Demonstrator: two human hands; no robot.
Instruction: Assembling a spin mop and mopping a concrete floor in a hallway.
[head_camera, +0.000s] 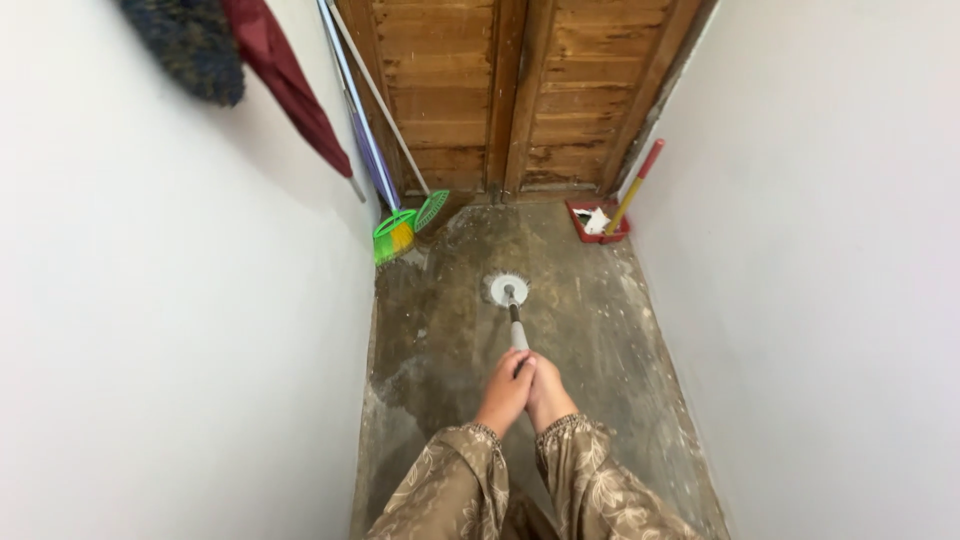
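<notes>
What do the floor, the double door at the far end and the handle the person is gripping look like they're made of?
Floor: bare concrete or cement, matte, blotchy grey-brown with damp-looking dark patches.
Double door: wooden planks, brown and worn, with visible grain and horizontal boards.
Mop handle: probably metal or plastic, smooth pale grey with a darker band; both hands are clasped around it.

Both hands (527, 385) grip a mop (509, 291) — head down.
</notes>
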